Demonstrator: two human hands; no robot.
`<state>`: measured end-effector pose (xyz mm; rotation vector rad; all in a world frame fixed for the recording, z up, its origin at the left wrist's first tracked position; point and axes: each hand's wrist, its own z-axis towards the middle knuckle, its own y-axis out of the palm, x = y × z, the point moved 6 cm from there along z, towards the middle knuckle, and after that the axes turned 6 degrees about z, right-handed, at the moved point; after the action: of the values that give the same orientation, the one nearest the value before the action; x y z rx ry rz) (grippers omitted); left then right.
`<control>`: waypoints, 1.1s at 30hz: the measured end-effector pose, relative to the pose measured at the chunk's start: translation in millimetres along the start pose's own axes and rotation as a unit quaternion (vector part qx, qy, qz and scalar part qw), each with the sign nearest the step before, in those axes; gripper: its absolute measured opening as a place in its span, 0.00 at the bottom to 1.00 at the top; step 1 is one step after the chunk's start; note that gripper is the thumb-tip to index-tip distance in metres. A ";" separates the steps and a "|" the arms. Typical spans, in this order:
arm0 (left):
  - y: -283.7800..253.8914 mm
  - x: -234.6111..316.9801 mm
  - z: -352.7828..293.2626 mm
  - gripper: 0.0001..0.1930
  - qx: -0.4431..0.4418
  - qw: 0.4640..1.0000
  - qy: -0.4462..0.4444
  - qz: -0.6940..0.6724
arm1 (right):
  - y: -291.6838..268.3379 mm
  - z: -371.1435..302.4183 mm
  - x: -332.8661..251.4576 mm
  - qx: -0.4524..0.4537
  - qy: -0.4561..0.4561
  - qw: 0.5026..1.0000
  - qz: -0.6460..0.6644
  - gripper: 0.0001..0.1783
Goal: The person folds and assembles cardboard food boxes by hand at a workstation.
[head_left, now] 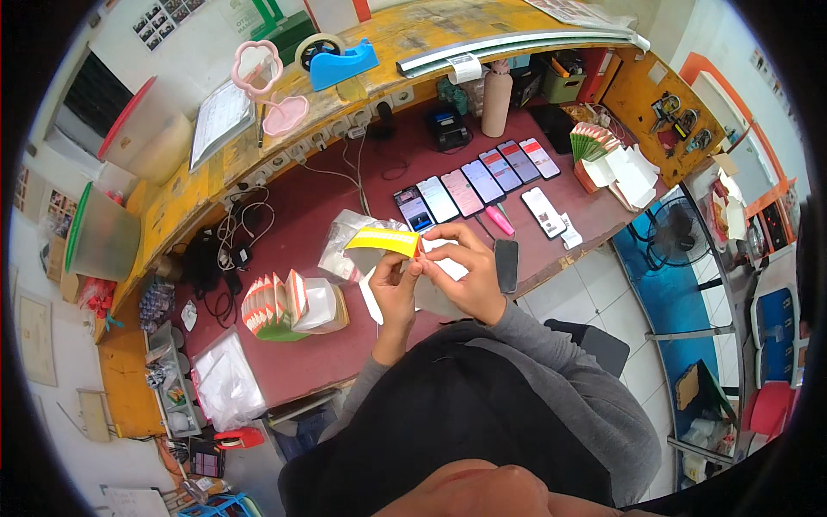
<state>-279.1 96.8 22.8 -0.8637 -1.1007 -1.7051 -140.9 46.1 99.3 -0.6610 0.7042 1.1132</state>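
Above the near edge of the dark red desk (pixel 345 370), both my hands pinch a small yellow printed card or packet (pixel 383 240) with a red end. Its kind is not clear. My left hand (pixel 396 293) grips it from below. My right hand (pixel 468 274) has its fingertips closed at the red end, close to the left thumb. Behind the card lies a crumpled clear plastic bag (pixel 338 250), and white paper shows partly under my hands. To the left stands a fanned stack of red, white and green paper packets (pixel 274 308).
Several phones (pixel 462 191) lie in a row beyond my hands, with a pink highlighter (pixel 500 221) near them. A dark phone (pixel 506 265) rests by my right wrist. Further back stand a bottle (pixel 495 102) and a small black printer (pixel 448 129). Cables (pixel 250 220) trail at left.
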 end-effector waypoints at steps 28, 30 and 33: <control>14.4 -13.5 9.9 0.05 -0.340 0.774 0.042 0.533 | -34.7 -11.0 74.1 0.044 0.018 0.973 -0.224 0.18; 2.6 -19.2 14.1 0.06 -0.408 0.761 -0.065 0.500 | -9.4 -24.8 84.6 -0.203 0.022 0.942 -0.266 0.10; -4.7 -14.8 15.4 0.11 -0.493 0.737 -0.125 0.445 | 0.7 -48.3 97.4 -0.315 0.199 0.916 -0.149 0.09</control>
<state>-277.1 116.7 13.8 -1.9243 0.2780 -1.2179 -122.6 63.4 -6.5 -1.5285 0.5513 0.9195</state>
